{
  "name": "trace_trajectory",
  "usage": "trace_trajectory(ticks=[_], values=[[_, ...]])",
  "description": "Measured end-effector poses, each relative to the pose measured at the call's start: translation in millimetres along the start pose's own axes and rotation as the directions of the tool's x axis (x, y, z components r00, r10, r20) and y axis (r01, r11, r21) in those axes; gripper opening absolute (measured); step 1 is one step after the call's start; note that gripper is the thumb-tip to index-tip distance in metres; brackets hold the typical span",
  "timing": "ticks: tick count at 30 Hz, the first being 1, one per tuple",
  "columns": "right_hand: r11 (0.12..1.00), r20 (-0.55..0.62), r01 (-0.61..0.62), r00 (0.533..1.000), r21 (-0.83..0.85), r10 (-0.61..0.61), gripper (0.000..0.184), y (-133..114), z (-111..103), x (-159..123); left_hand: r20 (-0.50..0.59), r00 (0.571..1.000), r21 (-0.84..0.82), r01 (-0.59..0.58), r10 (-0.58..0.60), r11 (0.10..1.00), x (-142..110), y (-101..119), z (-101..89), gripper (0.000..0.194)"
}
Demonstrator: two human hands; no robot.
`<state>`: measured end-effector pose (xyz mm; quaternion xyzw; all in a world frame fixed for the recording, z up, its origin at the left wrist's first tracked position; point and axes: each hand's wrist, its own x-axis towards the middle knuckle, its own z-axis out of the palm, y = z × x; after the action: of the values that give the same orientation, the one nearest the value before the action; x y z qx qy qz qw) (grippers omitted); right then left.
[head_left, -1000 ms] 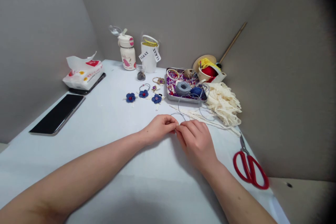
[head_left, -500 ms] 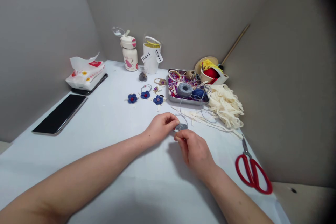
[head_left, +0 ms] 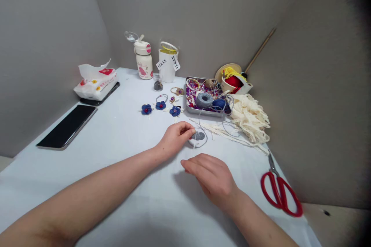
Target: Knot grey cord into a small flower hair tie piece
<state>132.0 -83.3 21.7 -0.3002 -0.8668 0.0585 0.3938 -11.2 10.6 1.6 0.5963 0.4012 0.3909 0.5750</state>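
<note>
My left hand [head_left: 177, 139] pinches the edge of a small grey crocheted piece [head_left: 198, 136] with rounded lobes, thumb against forefinger. Something white lies under the piece, and a short white strip [head_left: 194, 145] hangs from its near side. Grey yarn [head_left: 206, 139] curves around it and runs back toward the tray. Nearer to me, my right hand [head_left: 210, 175] is apart from the piece, its fingers pressed together and pointing left. Whatever those fingertips hold, if anything, is too small to make out.
A metal tray [head_left: 208, 112] holds beads and balls of yarn. Blue flower pieces [head_left: 175, 110] lie to its left, cream lace [head_left: 251, 117] to its right. Red-handled scissors [head_left: 279, 191] rest at the right edge. A phone [head_left: 68, 126] and tissues [head_left: 97, 83] are on the left.
My right hand has drawn away from the grey crocheted piece, toward me and slightly left, uncovering its near side. My left hand has kept its pinch, shifting very slightly left.
</note>
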Motion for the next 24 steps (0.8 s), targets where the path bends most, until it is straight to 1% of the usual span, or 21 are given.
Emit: trace_trajectory(ticks=[5, 9, 17, 20, 22, 24], values=[[0.997, 0.044, 0.072, 0.996, 0.041, -0.074, 0.031, -10, -5, 4, -0.018, 1.000, -0.006, -0.003, 0.003, 1.000, 1, 1, 0.3, 0.014], [0.994, 0.086, 0.107, 0.990, 0.038, -0.110, 0.026, -15, -6, 5, -0.018, 1.000, -0.011, 0.004, -0.004, 1.000, 0, 3, 0.6, 0.013], [0.987, 0.018, 0.125, 0.992, 0.100, -0.127, 0.024, -20, -13, 9, -0.012, 1.000, 0.082, -0.011, 0.012, 0.997, -3, 4, 1.7, 0.014], [0.988, -0.032, 0.104, 0.994, 0.114, -0.101, 0.025, -17, -22, 6, -0.014, 1.000, 0.084, 0.000, 0.001, 0.996, -2, 3, 1.3, 0.014], [0.991, -0.112, 0.053, 0.993, 0.123, -0.040, 0.030, -11, -29, 2, -0.011, 1.000, 0.088, 0.001, 0.000, 0.996, 0, 1, 0.3, 0.013], [0.993, -0.229, -0.041, 0.971, 0.107, 0.065, 0.035, -5, -35, -2, 0.001, 1.000, 0.131, -0.009, 0.009, 0.991, 0, -2, -0.5, 0.013]])
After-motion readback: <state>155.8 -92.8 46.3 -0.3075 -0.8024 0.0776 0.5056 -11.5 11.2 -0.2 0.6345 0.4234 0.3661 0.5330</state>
